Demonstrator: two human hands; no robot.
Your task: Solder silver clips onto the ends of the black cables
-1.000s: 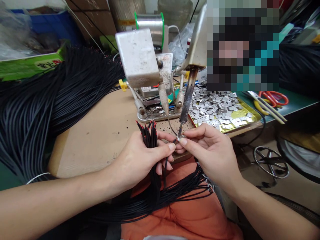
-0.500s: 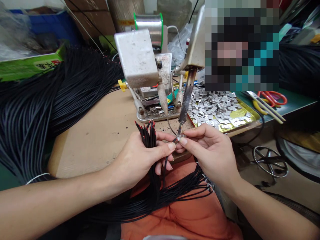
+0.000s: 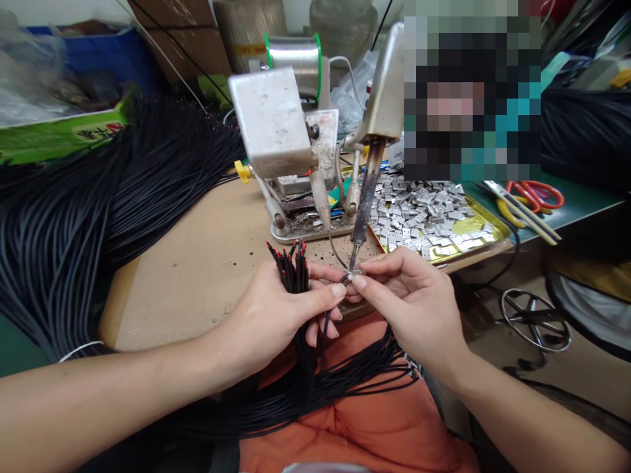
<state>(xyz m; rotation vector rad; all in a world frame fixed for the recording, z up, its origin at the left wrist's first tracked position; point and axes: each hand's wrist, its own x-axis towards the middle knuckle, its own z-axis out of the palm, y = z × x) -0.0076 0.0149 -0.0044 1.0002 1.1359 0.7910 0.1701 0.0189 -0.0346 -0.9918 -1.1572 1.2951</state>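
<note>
My left hand [image 3: 276,312] grips a bundle of black wires with red tips [image 3: 294,263], and its thumb and forefinger pinch a single black wire end. My right hand [image 3: 409,299] pinches a small metal terminal [image 3: 355,273] against that wire end. Both meet right under the tip of a fixed soldering iron [image 3: 365,197] that slants down from a metal soldering machine [image 3: 280,121]. The wire bundle trails down over my orange-clad lap [image 3: 365,407].
A large heap of black cables [image 3: 89,203] covers the left of the brown bench. A yellow tray [image 3: 493,233] of several small metal terminals lies right of the machine. A solder spool [image 3: 294,52] stands behind. Red scissors [image 3: 539,194] lie far right. Another person sits opposite.
Almost nothing has moved; both hands keep the wire end and terminal under the iron tip, shifted very slightly.
</note>
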